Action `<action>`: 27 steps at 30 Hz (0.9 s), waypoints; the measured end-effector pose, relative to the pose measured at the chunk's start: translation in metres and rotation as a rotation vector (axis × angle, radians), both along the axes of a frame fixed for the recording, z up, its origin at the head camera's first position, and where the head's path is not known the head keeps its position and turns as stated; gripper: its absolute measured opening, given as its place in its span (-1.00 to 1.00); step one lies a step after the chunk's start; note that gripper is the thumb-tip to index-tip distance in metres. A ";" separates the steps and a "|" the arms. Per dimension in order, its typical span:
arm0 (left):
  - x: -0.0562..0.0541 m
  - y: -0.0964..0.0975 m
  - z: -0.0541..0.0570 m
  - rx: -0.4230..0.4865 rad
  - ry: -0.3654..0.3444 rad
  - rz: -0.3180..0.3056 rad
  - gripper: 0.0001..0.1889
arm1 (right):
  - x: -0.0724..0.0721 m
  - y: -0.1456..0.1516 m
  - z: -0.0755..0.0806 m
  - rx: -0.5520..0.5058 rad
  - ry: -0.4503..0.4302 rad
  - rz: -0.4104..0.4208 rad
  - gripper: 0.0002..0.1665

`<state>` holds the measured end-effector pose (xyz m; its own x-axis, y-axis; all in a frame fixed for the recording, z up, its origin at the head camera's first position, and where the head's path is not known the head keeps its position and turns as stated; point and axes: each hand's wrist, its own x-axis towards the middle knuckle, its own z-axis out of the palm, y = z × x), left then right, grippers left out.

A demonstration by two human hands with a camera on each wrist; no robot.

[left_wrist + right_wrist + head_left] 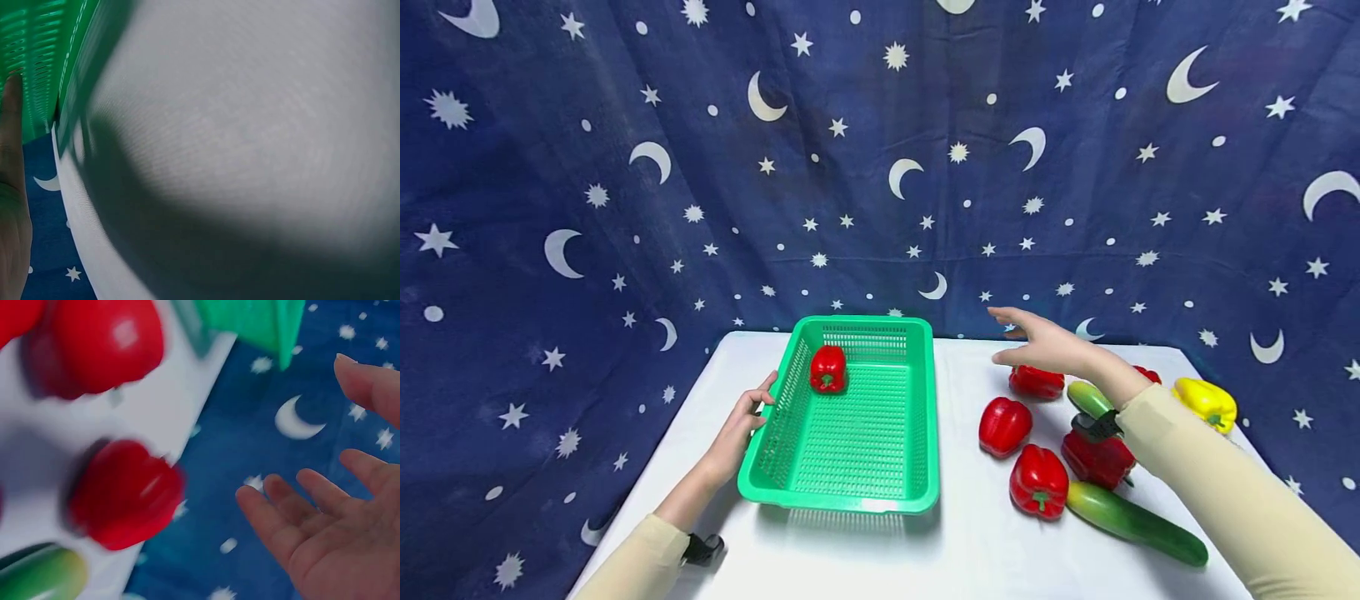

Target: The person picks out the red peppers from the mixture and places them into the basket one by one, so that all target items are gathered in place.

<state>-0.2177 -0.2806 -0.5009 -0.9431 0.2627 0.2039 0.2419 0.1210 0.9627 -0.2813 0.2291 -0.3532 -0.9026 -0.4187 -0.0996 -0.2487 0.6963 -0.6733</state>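
Observation:
A green plastic basket (850, 506) stands left of the middle of the table, with one red bell pepper (828, 369) in its far left part. My left hand (741, 429) is at the basket's left side, fingertips right at the rim; one straight finger (11, 137) lies along the slotted wall in the left wrist view. Above the far right of the table, my right hand (1037, 340) holds nothing, its fingers and thumb spread apart. The nearest things below it are a red bell pepper (1036, 382) and another red bell pepper (1005, 427).
Right of the basket lie a red bell pepper (1039, 482), a dark red one (1097, 458), a long green cucumber-like vegetable (1138, 523), a second green vegetable (1090, 400) and a yellow bell pepper (1206, 402). A blue star-patterned curtain (880, 225) hangs behind the white table (970, 550).

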 end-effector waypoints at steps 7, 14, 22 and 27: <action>0.002 -0.003 0.000 0.011 0.003 -0.004 -0.70 | 0.005 0.043 -0.025 0.049 -0.058 -0.083 0.06; 0.002 0.001 -0.004 0.018 0.001 -0.025 -0.70 | 0.005 0.067 -0.046 0.112 -0.089 -0.152 0.08; 0.004 0.002 -0.005 0.013 0.005 -0.024 -0.70 | -0.008 0.073 -0.062 0.183 -0.098 -0.157 0.05; 0.001 0.001 -0.003 0.021 0.008 -0.013 -0.69 | -0.020 0.078 -0.064 0.194 -0.108 -0.148 -0.05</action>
